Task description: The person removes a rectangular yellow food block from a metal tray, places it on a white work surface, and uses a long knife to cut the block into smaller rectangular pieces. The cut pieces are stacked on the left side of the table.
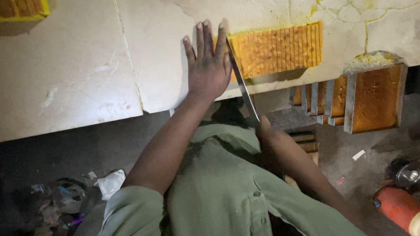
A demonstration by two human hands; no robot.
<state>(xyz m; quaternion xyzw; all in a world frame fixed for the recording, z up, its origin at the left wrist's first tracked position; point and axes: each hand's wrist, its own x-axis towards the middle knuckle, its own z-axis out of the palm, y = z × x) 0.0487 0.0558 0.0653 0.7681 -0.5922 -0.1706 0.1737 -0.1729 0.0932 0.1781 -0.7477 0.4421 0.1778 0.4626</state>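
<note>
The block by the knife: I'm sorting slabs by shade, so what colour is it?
Orange-yellow, finely ribbed block, seen best in the head view.

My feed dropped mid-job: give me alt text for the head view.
The right hand holds a long knife against the end of an orange ridged slab on a pale stone counter, while the left hand lies flat beside the blade.

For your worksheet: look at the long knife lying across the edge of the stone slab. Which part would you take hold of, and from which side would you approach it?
Grip the long knife at its handle end, which overhangs the near edge of the stone slab, where the right hand already is. Come from the near side, below the edge. The bare blade runs away between the flat left hand and the orange ridged block, so it is probably unsafe to grasp there.
</note>
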